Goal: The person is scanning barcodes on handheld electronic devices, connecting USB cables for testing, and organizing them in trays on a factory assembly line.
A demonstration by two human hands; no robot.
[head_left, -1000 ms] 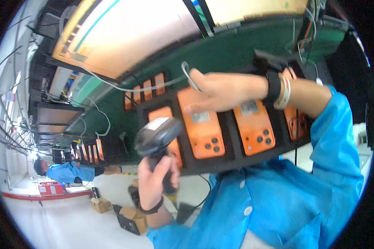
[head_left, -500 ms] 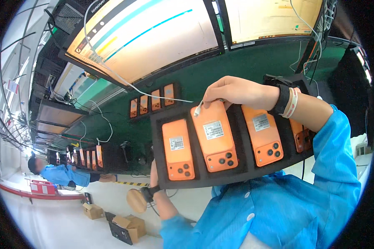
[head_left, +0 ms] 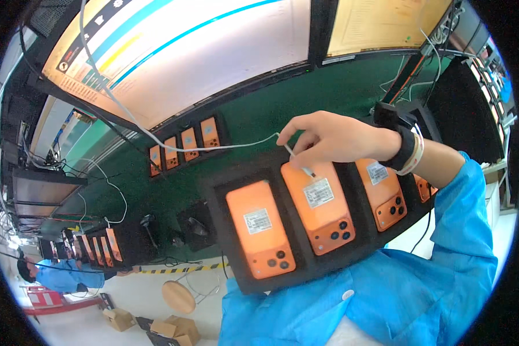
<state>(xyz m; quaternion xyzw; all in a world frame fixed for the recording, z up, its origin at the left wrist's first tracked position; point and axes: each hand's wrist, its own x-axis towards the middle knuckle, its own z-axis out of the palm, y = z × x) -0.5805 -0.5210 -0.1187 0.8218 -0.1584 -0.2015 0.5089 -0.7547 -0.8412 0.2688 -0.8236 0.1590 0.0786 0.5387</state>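
Orange phones lie in a black foam tray [head_left: 254, 287] close in front of me, camera end toward me, each with a white label. My right hand [head_left: 340, 138] is closed in a pinch on a white charging cable [head_left: 213, 147]. Its plug [head_left: 309, 172] hangs over the upper part of the second phone [head_left: 328, 219], just above the label; contact cannot be made out. Left of it lies another phone [head_left: 265, 242], to the right a third [head_left: 382, 196], and one at the far right is partly covered by my right sleeve. My left hand is out of sight.
Two monitors [head_left: 196, 63] stand behind the green bench [head_left: 259, 112]. A second tray of orange phones [head_left: 189, 144] lies at the back left. A handheld scanner [head_left: 149, 229] rests farther left. Beyond, a person in blue [head_left: 69, 277] works beside more phones. A stool [head_left: 179, 297] and cardboard boxes [head_left: 176, 330] stand on the floor.
My view has shifted, and the near tray appears lower and more to the right. The plug has gone from the second phone's upper edge to near its label. My left wrist has left view.
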